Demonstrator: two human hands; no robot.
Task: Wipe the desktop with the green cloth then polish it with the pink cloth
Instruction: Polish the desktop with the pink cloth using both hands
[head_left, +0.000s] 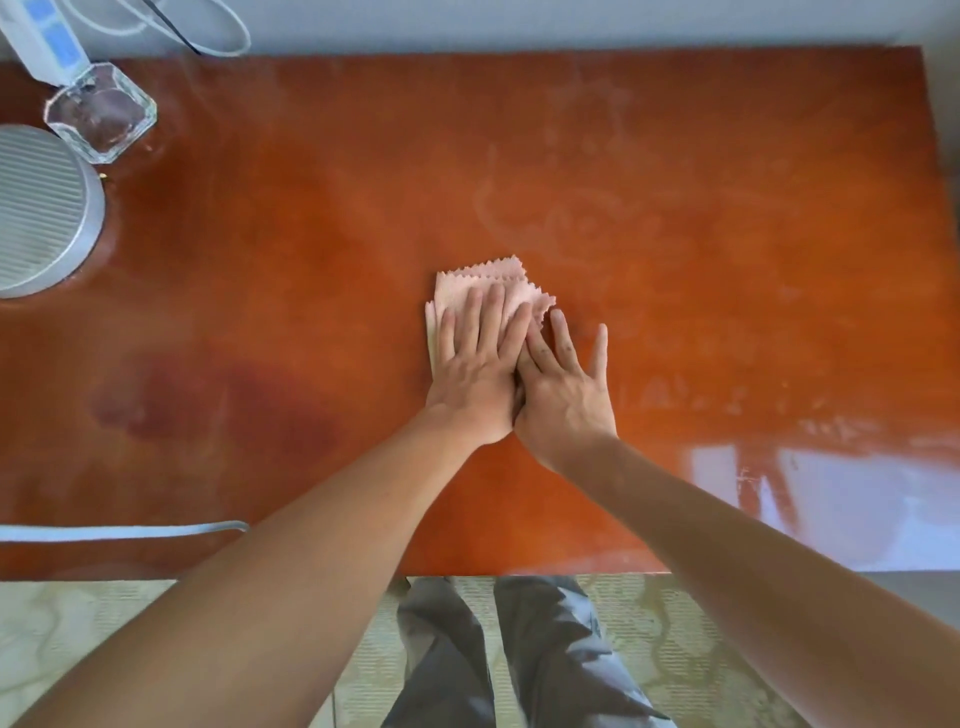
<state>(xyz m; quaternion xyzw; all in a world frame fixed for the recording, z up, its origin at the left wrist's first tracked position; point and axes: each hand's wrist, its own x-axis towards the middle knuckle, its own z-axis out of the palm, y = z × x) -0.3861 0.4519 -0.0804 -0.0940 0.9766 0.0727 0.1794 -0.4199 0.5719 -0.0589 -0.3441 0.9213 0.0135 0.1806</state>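
A glossy orange-brown desktop (260, 260) is seen from above. Near its middle a folded pink cloth (480, 283) is pressed flat under the left hand (475, 374), fingers straight. The right hand (563, 395) is spread just beside it, overlapping the cloth's right edge.

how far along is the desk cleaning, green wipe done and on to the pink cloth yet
No green cloth is in view, so the wipe looks done. In hand: the polish. The left hand presses flat on the folded pink cloth mid-desktop, with the right hand beside it, overlapping at the thumb side. Left: hazy swirl marks beyond the cloth and to the right.
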